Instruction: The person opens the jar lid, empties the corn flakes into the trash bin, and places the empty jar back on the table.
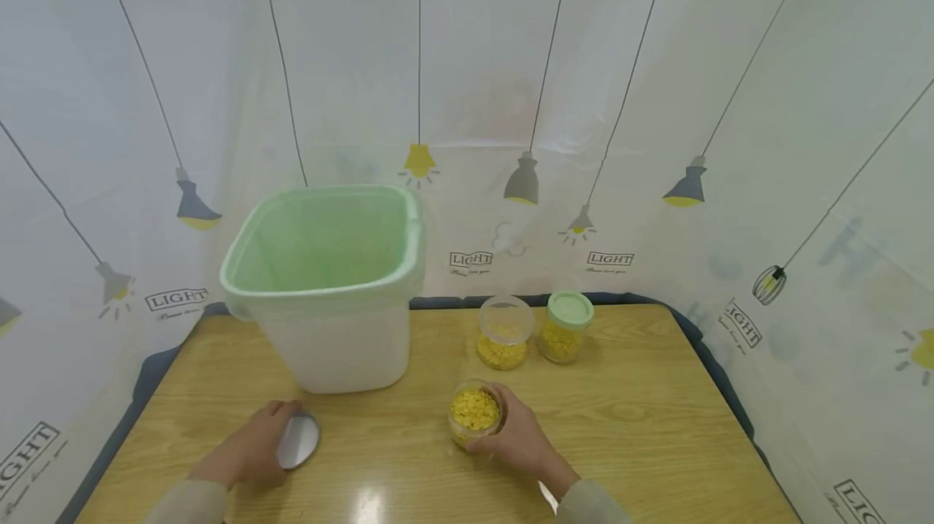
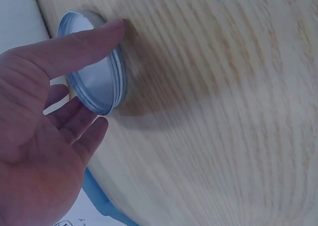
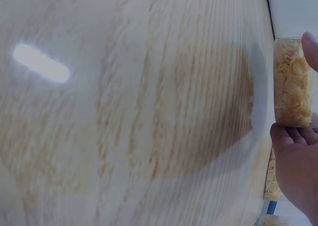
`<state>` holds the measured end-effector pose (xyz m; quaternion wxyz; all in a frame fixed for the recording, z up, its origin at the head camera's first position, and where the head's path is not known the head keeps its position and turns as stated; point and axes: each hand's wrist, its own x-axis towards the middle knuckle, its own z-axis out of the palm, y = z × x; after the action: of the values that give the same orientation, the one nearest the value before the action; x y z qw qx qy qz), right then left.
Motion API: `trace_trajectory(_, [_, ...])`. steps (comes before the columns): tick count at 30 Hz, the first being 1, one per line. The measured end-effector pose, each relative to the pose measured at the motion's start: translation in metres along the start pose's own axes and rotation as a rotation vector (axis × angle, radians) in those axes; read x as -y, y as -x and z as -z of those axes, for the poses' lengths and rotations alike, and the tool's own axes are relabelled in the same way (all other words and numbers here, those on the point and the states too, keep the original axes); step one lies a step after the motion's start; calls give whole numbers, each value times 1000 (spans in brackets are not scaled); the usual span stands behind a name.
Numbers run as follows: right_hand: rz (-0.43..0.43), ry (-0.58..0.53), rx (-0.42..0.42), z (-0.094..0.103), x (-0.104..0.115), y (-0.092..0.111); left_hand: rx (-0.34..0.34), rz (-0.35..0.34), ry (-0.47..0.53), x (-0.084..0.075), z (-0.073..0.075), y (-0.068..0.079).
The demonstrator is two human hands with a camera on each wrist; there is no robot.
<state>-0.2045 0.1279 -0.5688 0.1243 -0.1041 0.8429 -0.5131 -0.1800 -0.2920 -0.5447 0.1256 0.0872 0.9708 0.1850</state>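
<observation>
My left hand [image 1: 255,444] pinches a round silver jar lid [image 1: 300,441] by its rim near the table's left side. In the left wrist view the thumb lies across the lid [image 2: 99,81], whose hollow underside partly shows. My right hand [image 1: 520,436] grips an uncapped clear jar [image 1: 474,412] full of yellow flakes, its thumb and fingers around the side. The right wrist view shows flakes through the wall of that jar [image 3: 292,89]; part of the hand is out of frame.
A large white bin with a green rim [image 1: 332,293] stands at the back left of the wooden table [image 1: 642,427]. Behind my right hand are a clear-topped jar [image 1: 502,352] and a green-lidded jar [image 1: 562,339], both holding yellow flakes. A lamp-patterned curtain [image 1: 481,62] surrounds the table.
</observation>
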Motion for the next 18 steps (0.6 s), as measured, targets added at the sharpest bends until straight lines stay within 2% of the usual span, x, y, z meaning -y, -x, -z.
trace_trajectory(3, [-5, 3, 0, 1, 0, 0, -1, -17, 10, 1, 4, 0])
trace_trajectory(10, [-12, -13, 2, 5, 1, -1, -62, -130, 21, 2, 19, 1])
trace_trajectory(18, [-20, 2, -1, 12, 9, -2, -36, -112, 106, 3, 44, 5])
